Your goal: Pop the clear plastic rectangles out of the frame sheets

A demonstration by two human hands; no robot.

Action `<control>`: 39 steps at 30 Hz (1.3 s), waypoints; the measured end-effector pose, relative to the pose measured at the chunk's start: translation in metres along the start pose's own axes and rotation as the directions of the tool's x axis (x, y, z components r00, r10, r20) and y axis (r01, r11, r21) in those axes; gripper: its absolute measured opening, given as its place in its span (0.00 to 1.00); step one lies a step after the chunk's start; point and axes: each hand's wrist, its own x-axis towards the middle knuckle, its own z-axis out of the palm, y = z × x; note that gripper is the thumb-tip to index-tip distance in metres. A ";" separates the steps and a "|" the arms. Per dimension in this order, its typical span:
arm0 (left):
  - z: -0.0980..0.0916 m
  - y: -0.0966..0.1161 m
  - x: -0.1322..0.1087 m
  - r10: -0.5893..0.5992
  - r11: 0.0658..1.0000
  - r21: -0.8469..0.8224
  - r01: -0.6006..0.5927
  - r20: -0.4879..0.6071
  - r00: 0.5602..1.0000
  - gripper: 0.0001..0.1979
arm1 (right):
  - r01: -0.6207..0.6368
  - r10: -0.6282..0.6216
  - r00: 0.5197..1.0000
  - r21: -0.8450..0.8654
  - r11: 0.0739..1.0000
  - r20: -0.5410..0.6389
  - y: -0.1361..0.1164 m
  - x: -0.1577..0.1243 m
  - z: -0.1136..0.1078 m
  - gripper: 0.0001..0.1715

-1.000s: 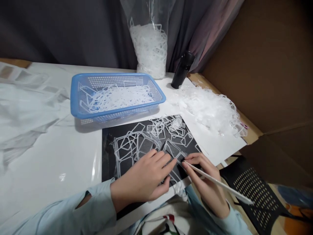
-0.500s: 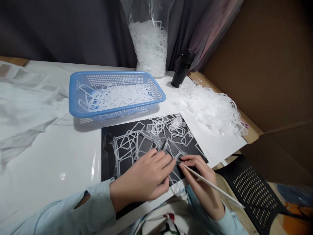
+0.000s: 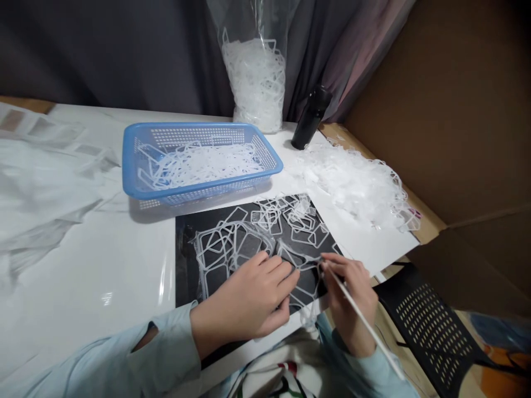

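On a black mat (image 3: 185, 265) lie white, see-through plastic frames (image 3: 215, 243), some joined by clear film. My left hand (image 3: 253, 293) is closed over them, fingers curled and pressed together on the lower middle of the mat; what lies under the fingertips is hidden. At the mat's right edge my right hand (image 3: 352, 293) is closed around a thin white stick (image 3: 365, 323), which slants down to the right. Its fingertips also meet the end of a stretched translucent strip (image 3: 305, 260). Loose small frames (image 3: 309, 229) lie at the mat's upper right.
Behind the mat stands a blue basket (image 3: 136, 190) of white frames. A clear bag (image 3: 259, 83) of frames and a black bottle (image 3: 309, 121) are at the back. Frames form a pile (image 3: 357, 185) on the right; plastic sheeting (image 3: 37, 188) covers the left. A black chair (image 3: 431, 320) stands lower right.
My right hand has moved right and slightly up, away from my left hand, drawing the translucent strip out. The stick is now steeper. My left hand has stayed in place on the frames.
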 end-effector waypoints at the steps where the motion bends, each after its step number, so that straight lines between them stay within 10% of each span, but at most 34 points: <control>1: 0.000 0.000 0.000 0.000 1.000 -0.002 0.000 -0.003 1.000 0.16 | -0.006 0.005 0.999 -0.014 1.000 -0.047 0.005 0.004 -0.004 0.05; 7: 0.002 0.000 0.000 0.007 1.000 0.002 -0.007 -0.031 0.999 0.17 | -0.163 0.129 0.892 -0.044 0.986 -0.433 0.041 0.029 -0.030 0.06; 17: 0.002 0.000 -0.001 0.003 1.000 0.012 -0.003 -0.016 1.000 0.19 | -0.114 0.153 0.726 0.102 0.988 -0.670 0.034 0.062 -0.028 0.07; 22: 0.000 -0.001 -0.004 0.020 1.000 0.024 -0.019 -0.022 1.000 0.15 | -0.116 0.163 0.976 0.285 0.951 -0.147 0.027 0.067 -0.016 0.05; 25: -0.003 0.002 -0.005 0.007 1.000 -0.012 -0.008 -0.091 0.996 0.08 | -0.256 0.219 0.966 0.436 0.863 0.134 0.032 0.067 0.000 0.09; 30: -0.035 0.002 0.005 -0.149 0.981 -0.153 0.117 -0.215 0.965 0.07 | -0.309 0.316 0.945 0.570 0.761 0.090 0.045 0.068 0.011 0.11; 39: -0.161 0.003 0.058 -0.356 0.932 -0.205 0.298 -0.376 0.855 0.06 | -0.318 0.401 0.916 0.675 0.666 0.036 0.051 0.060 0.006 0.15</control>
